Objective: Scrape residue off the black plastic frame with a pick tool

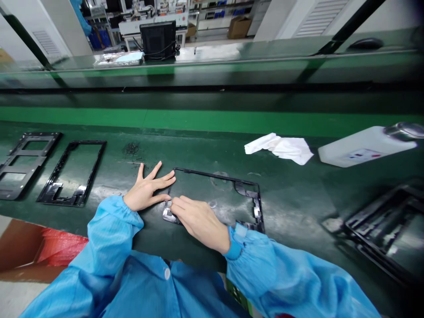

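Note:
A thin black rectangular plastic frame (257, 205) lies flat on the green bench in front of me. My left hand (145, 190) is open with its fingers spread, the tips reaching the frame's left edge. At the lower left corner of that frame, my right hand (197, 221) is closed, its fingers pressed together against the edge. Whatever is between those fingertips is hidden. Silvery patches show on the corner beside them. Just beyond my left hand is a small heap of fine black scraps (131, 149).
Another black frame (88, 185) and a slotted dark panel (31, 152) lie at left. To the right are a crumpled white cloth (281, 146), a whitish bottle (356, 145) with a metal top, and blurred stacked frames (374, 234). A cardboard box (23, 247) with red wrap stands below left.

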The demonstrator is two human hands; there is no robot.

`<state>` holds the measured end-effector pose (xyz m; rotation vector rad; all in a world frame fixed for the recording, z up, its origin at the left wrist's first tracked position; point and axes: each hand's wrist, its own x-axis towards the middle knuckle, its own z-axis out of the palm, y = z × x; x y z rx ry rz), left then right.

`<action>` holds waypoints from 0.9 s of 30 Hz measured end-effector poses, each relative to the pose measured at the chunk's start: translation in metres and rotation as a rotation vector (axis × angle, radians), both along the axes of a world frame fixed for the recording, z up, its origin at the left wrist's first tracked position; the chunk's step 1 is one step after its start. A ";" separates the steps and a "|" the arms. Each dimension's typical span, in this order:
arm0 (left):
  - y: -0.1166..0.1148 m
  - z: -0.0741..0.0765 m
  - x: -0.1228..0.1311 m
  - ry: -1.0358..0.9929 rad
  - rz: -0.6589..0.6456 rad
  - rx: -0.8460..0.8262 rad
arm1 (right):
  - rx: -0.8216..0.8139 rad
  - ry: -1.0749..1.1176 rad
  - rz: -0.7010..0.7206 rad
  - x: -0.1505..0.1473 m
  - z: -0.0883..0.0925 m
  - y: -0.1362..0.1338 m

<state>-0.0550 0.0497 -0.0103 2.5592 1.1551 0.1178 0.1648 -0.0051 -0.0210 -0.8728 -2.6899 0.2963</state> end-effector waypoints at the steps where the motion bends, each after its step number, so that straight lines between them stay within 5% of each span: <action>1: 0.000 0.000 0.000 0.001 0.002 -0.001 | -0.008 0.006 -0.005 0.000 0.000 0.000; 27: 0.000 0.001 0.000 0.004 0.004 -0.022 | -0.057 0.044 -0.084 0.003 0.004 -0.001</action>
